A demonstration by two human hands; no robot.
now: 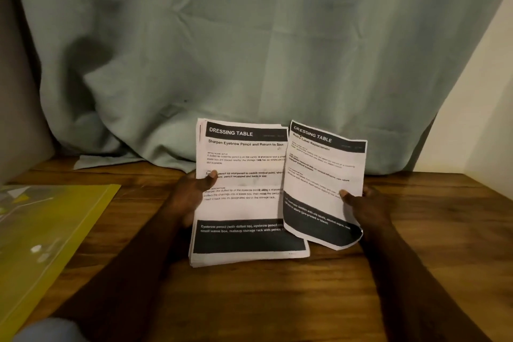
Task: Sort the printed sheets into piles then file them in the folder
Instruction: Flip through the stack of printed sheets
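Observation:
A stack of printed sheets (244,208) headed "DRESSING TABLE" is held tilted up over the wooden table (263,300), near its middle. My left hand (191,194) grips the stack's left edge, thumb on the top page. My right hand (363,205) pinches a single printed sheet (322,175), also headed "DRESSING TABLE", by its right edge. That sheet overlaps the stack's right side, and its lower corner curls. A yellow-green plastic folder (47,236) lies flat on the table at the left.
A pale green curtain (249,50) hangs behind the table and bunches onto its back edge. A cream wall (483,119) rises at the right. Bare wood shows in front of and to the right of the papers.

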